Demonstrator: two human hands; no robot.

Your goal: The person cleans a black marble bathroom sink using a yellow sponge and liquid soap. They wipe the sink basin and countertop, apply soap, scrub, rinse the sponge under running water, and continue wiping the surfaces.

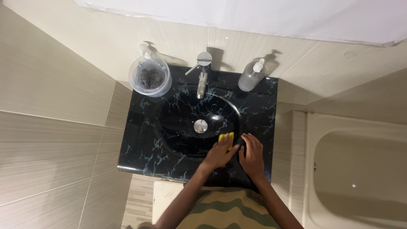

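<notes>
A yellow sponge is pressed flat against the sink, on the near right slope of the bowl, just inside its rim. Only a narrow yellow strip is seen; the rest is covered by the left hand.

The sponge is judged light and soft, easily squashed, and probably wet and a little slippery against the glossy black surface. It would best be held across its short sides, thumb on one edge and fingers on the other, or pinned from above with a flat palm, as is done here.

The left grip is laid over the sponge with the fingers extended and held together, pressing down rather than pinching. The right hand rests just beside it on the rim, fingers slightly spread and flat on the surface; nothing is seen to be held in it.

Outward from the hands, a round metal drain is set in the middle of the bowl, and a chrome tap stands at the middle of the far edge. At the far left corner a clear tub holding a dark scourer is placed, with a pump bottle partly hidden behind it. Near the far right corner a frosted dispenser stands. A pale bathtub lies to the right of the sink.
</notes>
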